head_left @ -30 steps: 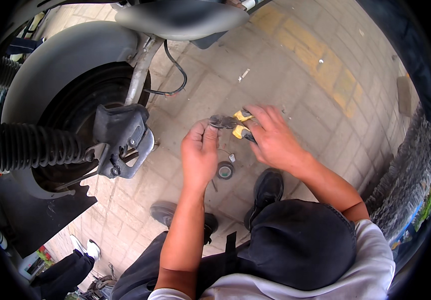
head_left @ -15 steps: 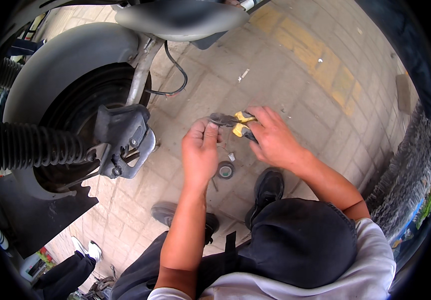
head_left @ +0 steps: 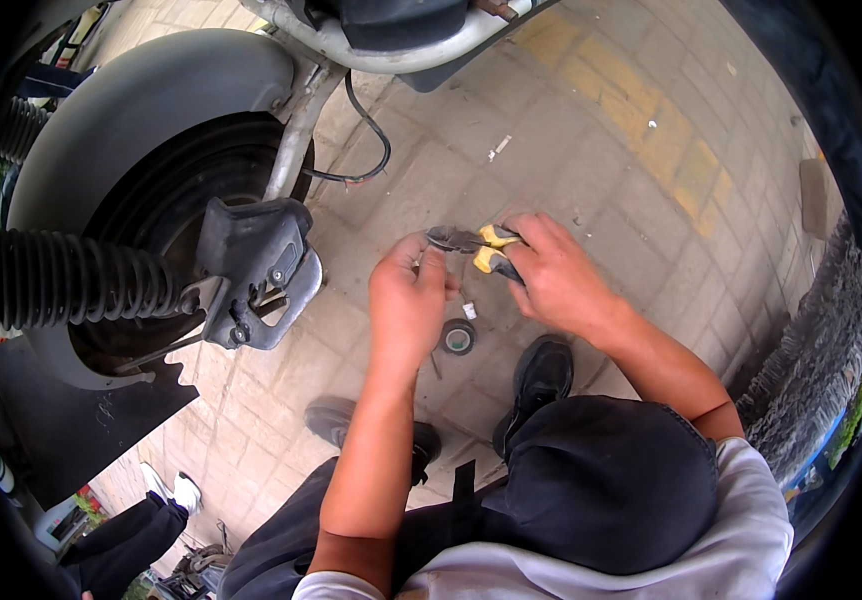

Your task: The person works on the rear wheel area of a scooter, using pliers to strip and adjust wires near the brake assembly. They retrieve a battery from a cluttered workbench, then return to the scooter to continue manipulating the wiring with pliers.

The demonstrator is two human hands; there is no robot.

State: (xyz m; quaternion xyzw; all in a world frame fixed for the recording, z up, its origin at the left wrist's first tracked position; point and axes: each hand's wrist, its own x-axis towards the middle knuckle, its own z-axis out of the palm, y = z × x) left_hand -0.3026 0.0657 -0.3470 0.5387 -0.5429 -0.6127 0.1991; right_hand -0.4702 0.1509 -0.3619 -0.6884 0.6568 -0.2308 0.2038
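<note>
Yellow-and-black-handled pliers (head_left: 488,261) are gripped in my right hand (head_left: 563,282), their dark jaws pointing left. The two handles stand a little apart. My left hand (head_left: 408,298) is closed at the jaw end, thumb against bent fingers. Whatever sits between those fingers is small or hidden, and I cannot make it out. Both hands are in front of me, above the paving. Below them on the ground lie a dark roll of tape (head_left: 458,337) and a small white scrap (head_left: 469,311).
To the left stands a scooter wheel under a grey fender (head_left: 151,95), with a black coil spring (head_left: 81,280) and a metal bracket (head_left: 261,270). A black cable (head_left: 387,150) hangs beside it. A person's white shoe (head_left: 186,493) shows lower left. Shaggy grey material (head_left: 811,360) lies right.
The view has shifted slightly, so the scooter and ground sit a little differently. Both hands keep nearly the same pose at the pliers, which stay in my right hand.
</note>
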